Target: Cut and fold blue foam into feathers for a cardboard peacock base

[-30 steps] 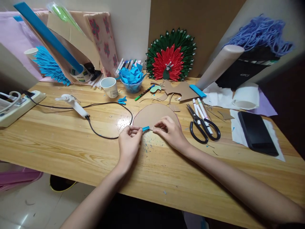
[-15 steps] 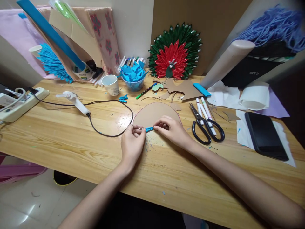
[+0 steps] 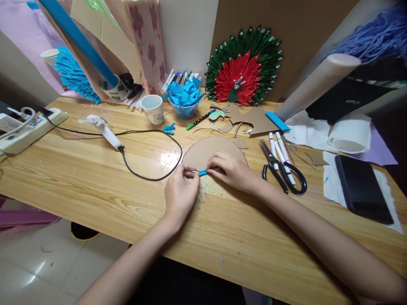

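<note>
A small folded blue paper piece [image 3: 202,172] is pinched between my two hands, just in front of a round cardboard disc [image 3: 210,148]. My left hand [image 3: 182,186] grips its left end, fingers closed; something thin also shows at those fingertips, too small to name. The fingers of my right hand [image 3: 227,169] are closed on the right end and cover part of the disc. Small folded blue pieces [image 3: 169,128] lie beyond the cord. Behind them is a clear bowl [image 3: 185,111] heaped with blue paper pieces [image 3: 184,93].
A white glue gun [image 3: 104,131] with a looped black cord [image 3: 143,178] lies left. Right are black-handled scissors [image 3: 276,167], white markers [image 3: 281,152] and a black phone [image 3: 362,190]. A paper cup [image 3: 152,109] and a red and green paper peacock [image 3: 241,72] stand behind.
The view has shifted slightly, so most things sit a little further right in the picture. Both hands keep their pinch on the blue paper piece, with only slight finger movement.
</note>
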A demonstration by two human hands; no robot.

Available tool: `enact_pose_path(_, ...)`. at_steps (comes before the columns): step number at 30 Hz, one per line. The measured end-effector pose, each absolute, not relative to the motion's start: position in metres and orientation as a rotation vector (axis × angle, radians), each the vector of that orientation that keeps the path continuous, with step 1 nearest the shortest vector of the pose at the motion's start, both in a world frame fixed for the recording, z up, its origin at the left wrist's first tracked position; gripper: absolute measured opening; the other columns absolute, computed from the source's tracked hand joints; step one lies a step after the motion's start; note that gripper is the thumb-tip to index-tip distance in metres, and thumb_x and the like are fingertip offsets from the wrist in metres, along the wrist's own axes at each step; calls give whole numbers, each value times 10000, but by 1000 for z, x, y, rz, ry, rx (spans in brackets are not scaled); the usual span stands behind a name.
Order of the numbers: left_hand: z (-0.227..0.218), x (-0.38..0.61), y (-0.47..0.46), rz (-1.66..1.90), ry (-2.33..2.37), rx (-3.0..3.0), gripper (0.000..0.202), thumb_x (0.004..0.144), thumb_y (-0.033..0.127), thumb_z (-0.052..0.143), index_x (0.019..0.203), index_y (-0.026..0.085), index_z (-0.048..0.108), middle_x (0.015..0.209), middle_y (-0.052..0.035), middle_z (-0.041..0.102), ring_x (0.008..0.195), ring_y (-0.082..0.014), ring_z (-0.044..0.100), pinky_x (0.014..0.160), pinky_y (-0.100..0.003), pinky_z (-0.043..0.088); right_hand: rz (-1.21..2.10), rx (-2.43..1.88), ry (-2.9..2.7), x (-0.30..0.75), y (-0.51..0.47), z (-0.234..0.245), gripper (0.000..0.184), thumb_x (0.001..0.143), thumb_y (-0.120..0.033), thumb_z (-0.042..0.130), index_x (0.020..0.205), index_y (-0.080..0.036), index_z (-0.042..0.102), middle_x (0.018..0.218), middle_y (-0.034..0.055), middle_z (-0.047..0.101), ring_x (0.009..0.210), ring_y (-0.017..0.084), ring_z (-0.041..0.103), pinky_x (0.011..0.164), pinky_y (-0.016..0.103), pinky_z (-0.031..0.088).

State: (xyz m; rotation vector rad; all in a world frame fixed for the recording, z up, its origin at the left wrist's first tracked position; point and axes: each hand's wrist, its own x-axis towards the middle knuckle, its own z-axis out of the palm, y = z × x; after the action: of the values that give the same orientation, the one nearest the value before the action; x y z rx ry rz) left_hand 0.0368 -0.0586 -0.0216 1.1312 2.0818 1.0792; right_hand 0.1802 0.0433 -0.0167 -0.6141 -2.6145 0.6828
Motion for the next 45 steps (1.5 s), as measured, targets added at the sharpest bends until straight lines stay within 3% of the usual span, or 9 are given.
enact_pose_path(9, -22, 31, -58, 1056, 2059, 1183, 142, 770, 290, 556, 855, 185, 601, 784, -27, 662, 624, -135, 573, 578, -242, 409, 621, -554, -2603, 180, 45, -24, 45, 846, -155, 518, 822, -171, 553, 842, 77, 576, 809, 189, 517, 710, 309, 429)
enact_pose_path(17, -24, 30, -57, 1121, 2023, 1134, 127, 751, 257, 578, 847, 179, 609, 761, -29, 652, 575, -123, 555, 551, -231, 405, 832, -569, -2532, 186, 46, -21, 28, 849, -210, 549, 858, -196, 571, 802, 45, 571, 767, 172, 524, 667, 293, 428)
enact_pose_path(34, -21, 31, -57, 1088, 2075, 1191, 127, 766, 245, 564, 866, 175, 599, 794, -37, 664, 675, -146, 608, 602, -247, 429, 680, -564, -2556, 181, 45, -23, 47, 826, -174, 544, 787, -199, 550, 764, 45, 570, 757, 189, 462, 696, 321, 394)
enact_pose_path(45, -23, 31, -57, 1127, 2059, 1180, 134, 774, 243, 559, 885, 178, 597, 763, -22, 658, 583, -118, 569, 577, -238, 417, 751, -588, -2538, 183, 46, -22, 38, 818, -173, 556, 788, -194, 562, 765, 44, 579, 760, 186, 469, 696, 319, 388)
